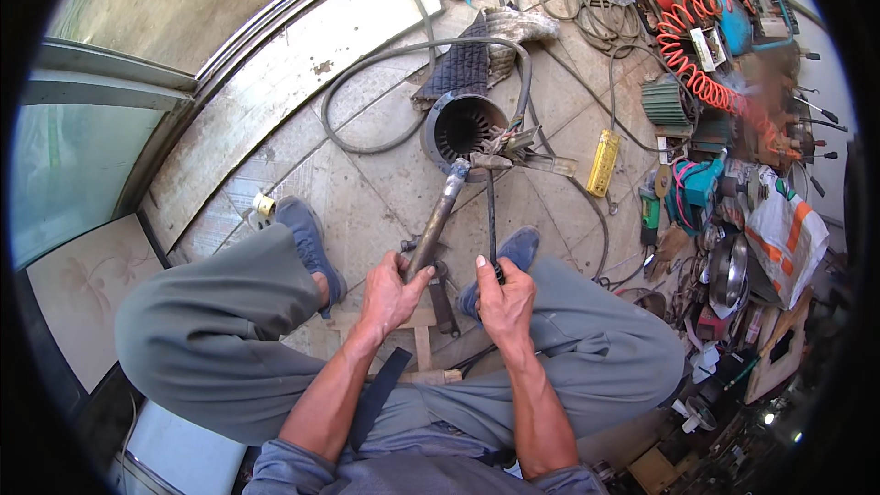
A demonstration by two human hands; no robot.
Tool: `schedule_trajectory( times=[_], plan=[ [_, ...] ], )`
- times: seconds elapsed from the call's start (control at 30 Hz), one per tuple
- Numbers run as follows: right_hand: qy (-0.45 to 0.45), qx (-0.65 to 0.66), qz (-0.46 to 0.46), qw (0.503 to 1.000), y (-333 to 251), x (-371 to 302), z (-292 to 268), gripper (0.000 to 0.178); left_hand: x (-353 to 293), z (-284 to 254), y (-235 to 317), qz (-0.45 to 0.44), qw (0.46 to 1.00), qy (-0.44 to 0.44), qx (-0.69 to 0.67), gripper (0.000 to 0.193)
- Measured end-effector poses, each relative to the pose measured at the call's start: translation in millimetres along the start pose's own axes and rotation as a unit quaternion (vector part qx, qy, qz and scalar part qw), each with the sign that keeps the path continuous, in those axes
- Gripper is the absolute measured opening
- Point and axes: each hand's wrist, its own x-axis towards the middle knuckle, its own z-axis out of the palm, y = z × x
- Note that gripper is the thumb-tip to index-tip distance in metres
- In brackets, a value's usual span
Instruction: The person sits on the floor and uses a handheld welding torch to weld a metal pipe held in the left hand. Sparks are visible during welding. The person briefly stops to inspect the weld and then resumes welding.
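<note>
A motor stator (429,139), a dark metal cylinder with a slotted bore, stands on the floor ahead of my feet. Frayed wire ends and flat metal pieces stick out at its right side. My left hand (392,289) is closed around a thick metal bar (438,216), whose bluish far end lies at the stator's near rim. In my right hand (504,301) is the thin dark handle of a hammer (491,162); its grey head is beside the bar's far end. Whether head and bar touch, I cannot tell. Another dark metal tool (442,301) lies below my left hand.
A quilted dark cloth (458,69) lies behind the stator, with a thick cable (332,119) looped around. At right are a yellow power strip (602,163), a red coiled hose (674,46), a teal power tool (701,185) and piled tools. A glass door (82,156) stands left.
</note>
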Motion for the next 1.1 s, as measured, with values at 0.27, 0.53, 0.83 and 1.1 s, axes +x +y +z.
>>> schedule_trajectory(
  times=[0.27,0.53,0.83,1.1],
  plan=[
    [-0.001,-0.010,-0.047,0.999,8.8,1.7,1.7,0.040,-6.2,-3.8,11.9,0.037,0.998,0.027,0.050,0.036],
    [-0.001,-0.026,-0.057,0.998,4.5,0.3,3.1,0.039,-6.3,-3.2,13.4,0.036,0.996,0.048,0.066,0.036],
    [-0.024,-0.005,-0.003,1.000,0.9,0.5,4.0,0.037,-5.4,-1.5,11.9,0.032,0.994,0.059,0.086,0.039],
    [-0.014,-0.031,-0.020,0.999,-4.3,1.3,2.9,0.036,-4.1,-2.4,10.7,0.030,0.993,0.064,0.091,0.038]
  ],
)
